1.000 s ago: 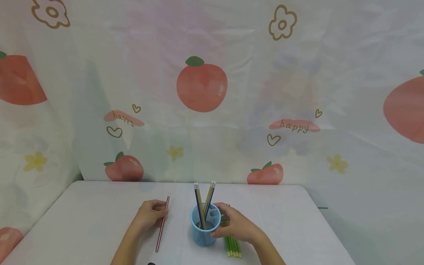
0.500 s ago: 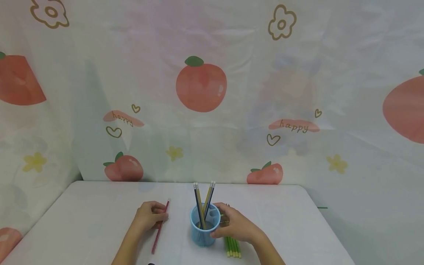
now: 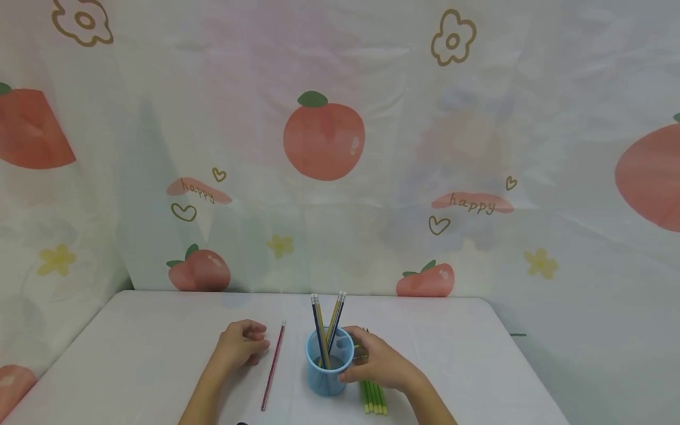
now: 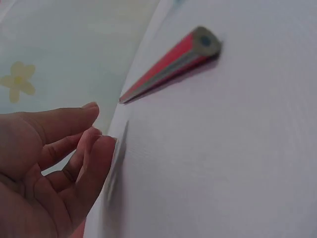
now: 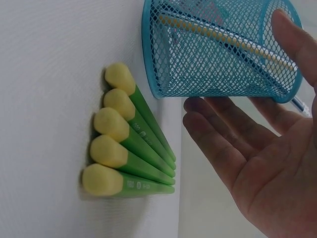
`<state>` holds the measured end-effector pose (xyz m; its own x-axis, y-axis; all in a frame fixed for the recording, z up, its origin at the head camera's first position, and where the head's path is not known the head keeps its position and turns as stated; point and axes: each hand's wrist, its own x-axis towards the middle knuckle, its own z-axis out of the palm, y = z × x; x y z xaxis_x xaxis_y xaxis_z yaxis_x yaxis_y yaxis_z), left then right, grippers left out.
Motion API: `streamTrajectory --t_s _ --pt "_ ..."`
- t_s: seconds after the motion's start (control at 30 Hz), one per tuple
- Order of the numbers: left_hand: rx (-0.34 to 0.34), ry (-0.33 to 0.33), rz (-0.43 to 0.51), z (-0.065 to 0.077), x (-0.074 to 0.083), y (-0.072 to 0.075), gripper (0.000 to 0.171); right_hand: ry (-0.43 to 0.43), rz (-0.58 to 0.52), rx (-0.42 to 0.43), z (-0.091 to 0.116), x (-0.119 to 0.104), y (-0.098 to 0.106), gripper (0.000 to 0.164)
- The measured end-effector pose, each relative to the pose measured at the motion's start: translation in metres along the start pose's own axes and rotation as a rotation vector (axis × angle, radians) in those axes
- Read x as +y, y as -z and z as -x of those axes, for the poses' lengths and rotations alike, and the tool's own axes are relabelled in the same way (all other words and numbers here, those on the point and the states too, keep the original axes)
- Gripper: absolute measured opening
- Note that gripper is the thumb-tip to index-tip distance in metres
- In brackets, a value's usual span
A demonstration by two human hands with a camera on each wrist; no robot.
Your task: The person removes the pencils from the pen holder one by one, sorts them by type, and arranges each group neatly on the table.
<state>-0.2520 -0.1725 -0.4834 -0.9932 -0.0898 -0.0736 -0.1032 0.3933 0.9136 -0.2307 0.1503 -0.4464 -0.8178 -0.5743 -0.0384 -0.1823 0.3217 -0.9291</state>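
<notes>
A red-striped pencil (image 3: 273, 366) lies on the white table, just right of my left hand (image 3: 241, 343). That hand's fingers are loosely bent with the pencil apart from them; in the left wrist view the pencil's blunt end (image 4: 204, 42) points toward the camera. My right hand (image 3: 374, 358) holds a blue mesh pencil cup (image 3: 326, 383), thumb at its near side and fingers behind. In the right wrist view the fingertips (image 5: 200, 121) lie along the mesh wall. Several dark and yellow pencils (image 3: 321, 330) lean upright inside the cup, eraser ends up.
Several green pencils (image 3: 374, 396) with yellow ends lie side by side right of the cup, partly under the right hand. A patterned cloth backdrop (image 3: 324, 236) rises behind the table (image 3: 159, 330). A small dark object (image 3: 242, 423) shows at the bottom edge.
The red pencil, earlier at my left fingers, first shifted toward me and now lies farther right, free of the hand. My right hand and the cup have stayed put.
</notes>
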Motion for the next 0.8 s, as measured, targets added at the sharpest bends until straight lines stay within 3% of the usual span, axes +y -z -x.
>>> streamTrajectory --t_s 0.13,0.43,0.7,0.8 --pt "-0.041 -0.025 0.084 0.001 0.008 0.001 0.034 0.005 0.0 -0.002 -0.001 0.002 0.0 0.071" --pt "-0.233 -0.154 0.303 0.01 0.034 0.0 0.045 0.004 0.001 -0.001 0.0 0.001 -0.001 0.073" --pt "-0.457 -0.131 0.588 0.017 0.054 -0.013 0.054 -0.016 0.005 0.014 0.0 0.0 -0.001 0.073" --pt "-0.494 -0.116 0.635 0.019 0.058 -0.019 0.056 -0.021 0.001 0.018 -0.001 0.0 -0.001 0.073"
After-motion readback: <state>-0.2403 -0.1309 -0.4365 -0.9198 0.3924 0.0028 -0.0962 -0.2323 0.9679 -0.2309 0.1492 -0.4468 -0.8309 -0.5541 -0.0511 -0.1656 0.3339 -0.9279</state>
